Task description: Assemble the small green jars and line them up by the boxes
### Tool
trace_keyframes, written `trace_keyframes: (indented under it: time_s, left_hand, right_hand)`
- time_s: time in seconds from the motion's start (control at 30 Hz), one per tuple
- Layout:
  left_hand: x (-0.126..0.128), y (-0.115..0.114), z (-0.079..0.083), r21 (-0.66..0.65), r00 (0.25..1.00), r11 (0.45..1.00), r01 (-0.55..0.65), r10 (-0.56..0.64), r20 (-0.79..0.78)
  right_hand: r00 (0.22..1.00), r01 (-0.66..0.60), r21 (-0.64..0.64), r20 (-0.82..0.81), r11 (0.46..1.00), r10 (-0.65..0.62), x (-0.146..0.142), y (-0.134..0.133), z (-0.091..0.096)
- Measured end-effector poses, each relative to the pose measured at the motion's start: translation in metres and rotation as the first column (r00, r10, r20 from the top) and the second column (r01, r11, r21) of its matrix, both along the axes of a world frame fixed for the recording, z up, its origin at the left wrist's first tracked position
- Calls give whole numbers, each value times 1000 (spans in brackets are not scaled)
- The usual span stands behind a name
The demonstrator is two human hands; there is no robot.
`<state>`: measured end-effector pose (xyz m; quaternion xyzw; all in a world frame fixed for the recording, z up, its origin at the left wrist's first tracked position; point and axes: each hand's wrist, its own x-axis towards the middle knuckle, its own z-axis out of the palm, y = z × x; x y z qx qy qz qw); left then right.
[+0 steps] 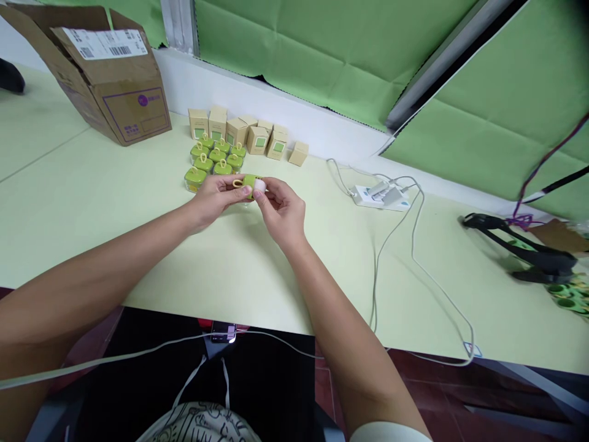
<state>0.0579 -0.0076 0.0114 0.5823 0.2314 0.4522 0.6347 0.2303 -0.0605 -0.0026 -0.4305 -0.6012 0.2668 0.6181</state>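
Note:
My left hand point(211, 201) is closed on a green lid point(249, 181) with a yellow loop, held sideways above the table so the loop points left. On the lid's right side sits a small white round piece point(260, 185), pinched by the thumb and fingers of my right hand point(284, 212). The two parts touch; whether they are joined I cannot tell. Just behind my left hand stand several small clear jars with green lids point(218, 155) and yellow loops, grouped in rows. My hands hide part of the nearest ones.
Several small tan boxes point(237, 131) line the wall behind the jars. A large open carton point(124, 92) stands at the back left. To the right, a white power strip point(381, 196) trails cables point(416, 245) over the table's front edge. A black stand-like object point(529, 248) lies far right.

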Motion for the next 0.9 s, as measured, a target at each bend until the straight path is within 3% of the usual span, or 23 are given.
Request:
trace_keyframes:
  time_s: [0.47,0.9]
  left_hand:
    - [-2,-3,6,-84,998,995,53,-51,26]
    - [-2,-2,6,-95,994,992,88,-81,77]
  right_hand:
    - [999,49,-67,18,997,-48,2,-2,4]
    - [979,122,56,160,991,-129,2,-2,3]
